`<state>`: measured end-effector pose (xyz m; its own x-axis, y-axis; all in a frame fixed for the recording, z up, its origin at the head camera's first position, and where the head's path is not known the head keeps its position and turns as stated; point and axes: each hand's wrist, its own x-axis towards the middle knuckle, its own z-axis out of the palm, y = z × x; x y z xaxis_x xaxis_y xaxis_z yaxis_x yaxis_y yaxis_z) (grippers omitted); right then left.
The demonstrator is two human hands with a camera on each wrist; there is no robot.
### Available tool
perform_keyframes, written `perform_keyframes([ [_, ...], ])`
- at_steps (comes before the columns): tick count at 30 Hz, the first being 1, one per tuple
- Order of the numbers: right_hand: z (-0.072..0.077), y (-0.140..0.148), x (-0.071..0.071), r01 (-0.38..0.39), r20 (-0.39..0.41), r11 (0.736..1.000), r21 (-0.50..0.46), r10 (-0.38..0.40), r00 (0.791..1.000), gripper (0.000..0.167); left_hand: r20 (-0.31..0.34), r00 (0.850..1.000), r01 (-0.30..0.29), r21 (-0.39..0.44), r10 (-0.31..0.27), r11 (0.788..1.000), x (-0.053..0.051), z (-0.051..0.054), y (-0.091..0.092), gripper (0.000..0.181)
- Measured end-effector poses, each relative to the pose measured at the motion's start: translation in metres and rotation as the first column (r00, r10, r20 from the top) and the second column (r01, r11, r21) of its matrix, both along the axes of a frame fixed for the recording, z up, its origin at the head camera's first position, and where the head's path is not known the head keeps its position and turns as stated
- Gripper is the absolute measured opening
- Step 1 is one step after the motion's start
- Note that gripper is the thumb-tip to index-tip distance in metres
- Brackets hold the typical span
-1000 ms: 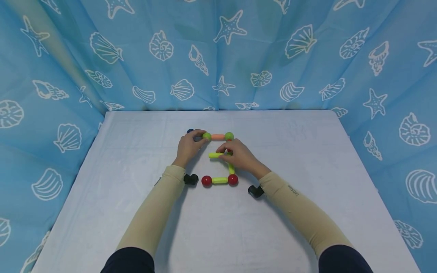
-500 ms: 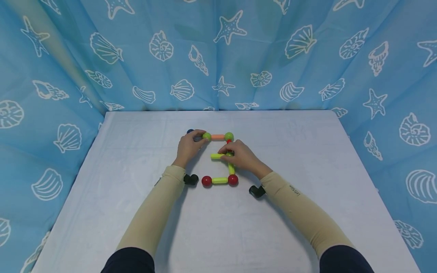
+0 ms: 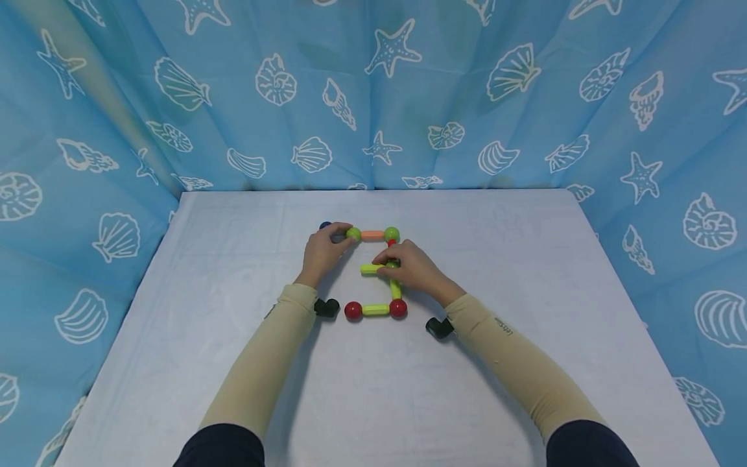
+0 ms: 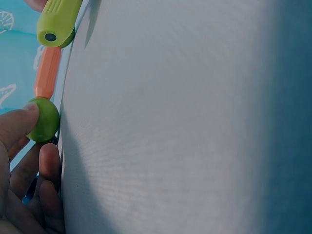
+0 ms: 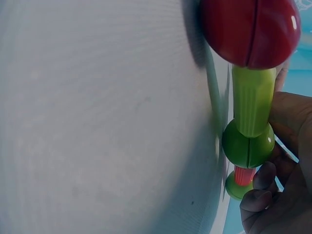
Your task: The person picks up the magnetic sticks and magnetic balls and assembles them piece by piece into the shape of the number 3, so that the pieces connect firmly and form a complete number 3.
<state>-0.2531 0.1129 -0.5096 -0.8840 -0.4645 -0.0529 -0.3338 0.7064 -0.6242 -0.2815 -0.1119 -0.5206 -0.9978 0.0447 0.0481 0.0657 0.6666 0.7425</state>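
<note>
In the head view my left hand (image 3: pixel 325 252) pinches a green ball (image 3: pixel 353 234) between thumb and fingers. An orange rod (image 3: pixel 372 235) joins it to a second green ball (image 3: pixel 391 233). From there a red rod (image 3: pixel 392 242) leads to a middle green ball (image 5: pixel 248 142), largely covered by my right hand (image 3: pixel 412 264). That hand pinches a yellow-green rod (image 3: pixel 369 268) pointing left, its right end at the middle ball. Another yellow-green rod (image 3: pixel 396 290) runs down to a red ball (image 3: pixel 398 308), then a yellow-green rod (image 3: pixel 375 310) and a red ball (image 3: pixel 353 311).
Part of a dark blue ball (image 3: pixel 325 224) shows behind my left hand. Black wrist cameras (image 3: pixel 439 327) sit at both wrists. The pieces lie on a white-covered table (image 3: pixel 233 259), with a blue shell-patterned curtain (image 3: pixel 233 97) behind and at both sides.
My right hand has shifted slightly right and nearer with the yellow-green rod, mostly in the first half second. My left hand keeps its place on the green ball.
</note>
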Motion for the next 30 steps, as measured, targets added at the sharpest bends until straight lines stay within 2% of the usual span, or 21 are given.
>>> perform_keyframes([
  [13,0.001,0.002,0.002,-0.005,-0.018,1.000,-0.014,0.005,1.000,0.026,-0.013,1.000,0.004,0.002,-0.004,1.000,0.000,-0.001,0.000,0.038],
  [20,0.000,0.008,0.005,0.032,-0.029,0.998,-0.050,-0.033,0.999,0.027,-0.025,1.000,0.005,0.008,-0.005,1.000,0.001,-0.002,0.000,0.038],
  [26,-0.001,0.019,0.008,0.064,0.004,0.995,-0.072,-0.064,0.998,0.027,-0.027,1.000,0.004,0.014,-0.004,1.000,0.001,-0.001,0.000,0.037],
  [30,-0.002,0.025,0.010,0.057,0.032,0.996,-0.070,-0.055,0.998,0.028,-0.023,1.000,0.005,0.018,-0.004,1.000,0.001,0.000,0.000,0.037],
])
